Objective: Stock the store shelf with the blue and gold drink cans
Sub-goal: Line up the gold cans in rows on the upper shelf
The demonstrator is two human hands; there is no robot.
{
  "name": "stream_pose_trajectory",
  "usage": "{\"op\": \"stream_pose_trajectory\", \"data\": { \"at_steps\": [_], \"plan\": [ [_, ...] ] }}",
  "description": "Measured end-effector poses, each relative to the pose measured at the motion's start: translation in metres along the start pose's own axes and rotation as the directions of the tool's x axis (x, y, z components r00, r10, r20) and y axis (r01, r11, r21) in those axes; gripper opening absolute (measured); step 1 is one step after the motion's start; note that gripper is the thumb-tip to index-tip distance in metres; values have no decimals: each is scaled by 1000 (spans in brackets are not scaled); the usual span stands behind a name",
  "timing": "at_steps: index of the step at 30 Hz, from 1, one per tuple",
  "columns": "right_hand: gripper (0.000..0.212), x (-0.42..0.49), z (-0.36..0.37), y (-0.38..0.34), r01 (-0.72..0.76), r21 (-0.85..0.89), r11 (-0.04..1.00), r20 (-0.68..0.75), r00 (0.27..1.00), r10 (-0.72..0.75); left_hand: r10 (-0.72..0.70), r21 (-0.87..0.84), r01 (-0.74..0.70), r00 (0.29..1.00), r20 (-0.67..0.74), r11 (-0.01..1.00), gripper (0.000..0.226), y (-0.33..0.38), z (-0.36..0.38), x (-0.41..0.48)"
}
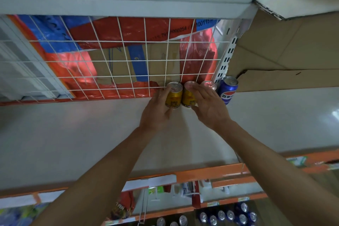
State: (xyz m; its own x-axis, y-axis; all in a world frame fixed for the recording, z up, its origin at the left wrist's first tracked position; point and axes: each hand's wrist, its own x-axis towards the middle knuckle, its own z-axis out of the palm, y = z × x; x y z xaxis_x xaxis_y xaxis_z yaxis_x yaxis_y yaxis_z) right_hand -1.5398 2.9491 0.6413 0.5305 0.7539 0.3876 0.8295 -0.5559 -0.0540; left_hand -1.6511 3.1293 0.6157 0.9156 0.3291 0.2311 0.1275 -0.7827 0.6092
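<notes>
Gold and blue tins stand in one row at the far edge of the white shelf (91, 134), against the wire grid (128, 60). All stand upright, long axis vertical, silver tops up.

The left hand (157, 110) grips the left gold can (173, 98): its fingers (162, 92) curl round the can's far left side and the thumb closes on the near side. The second gold can (188, 98) stands just to the right, touching it or nearly so. The right hand (210, 106) lies against this can's right side with straight fingers (200, 91) reaching over its rim and the thumb low at its near base. That looks like a press, not a full grip.

Behind those fingers shows the top of a third can (209, 84), its wall hidden. Right of it is the blue can (228, 91), apart from both hands. The right hand is the nearer to it.

The next move probably turns on sliding the gold pair right and far, kept upright, to close the row.
</notes>
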Motion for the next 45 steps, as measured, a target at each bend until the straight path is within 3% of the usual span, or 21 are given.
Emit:
{"op": "stream_pose_trajectory", "data": {
  "at_steps": [5, 12, 16, 24, 28, 33, 39, 45],
  "plan": [
    [73, -27, -15, -31, -47, -41, 998, 78, 996, 50, 52, 54, -55, 997, 57, 997, 86, 5, -18, -41],
    [68, -69, -29, -89, -32, 4, 999, 275, 961, 29, -2, 204, -17, 996, 89, 979, 69, 12, -51, -113],
    [66, -92, -29, -127, 66, 79, 995, 281, 956, -85, -47, 290, 34, 998, 37, 956, 70, -2, -68, -169],
    [61, -121, -9, -217, 230, 284, 931, 285, 907, -311, -250, 333, 282, 959, -135, 900, 62, -29, -108, -305],
    [62, -137, 2, -270, 304, 340, 890, 304, 860, -410, -381, 413, 402, 915, -135, 818, 64, -49, -127, -378],
    [64, -160, 21, -331, 384, 342, 857, 353, 793, -496, -440, 445, 443, 890, -116, 778, 65, -78, -145, -444],
    [65, -196, 56, -398, 327, 311, 892, 471, 762, -444, -485, 443, 448, 874, -36, 776, 64, -138, -152, -504],
    [67, -265, 108, -466, 100, 250, 963, 572, 788, -230, -395, 391, 306, 903, 171, 868, 66, -223, -141, -556]
  ]
}}
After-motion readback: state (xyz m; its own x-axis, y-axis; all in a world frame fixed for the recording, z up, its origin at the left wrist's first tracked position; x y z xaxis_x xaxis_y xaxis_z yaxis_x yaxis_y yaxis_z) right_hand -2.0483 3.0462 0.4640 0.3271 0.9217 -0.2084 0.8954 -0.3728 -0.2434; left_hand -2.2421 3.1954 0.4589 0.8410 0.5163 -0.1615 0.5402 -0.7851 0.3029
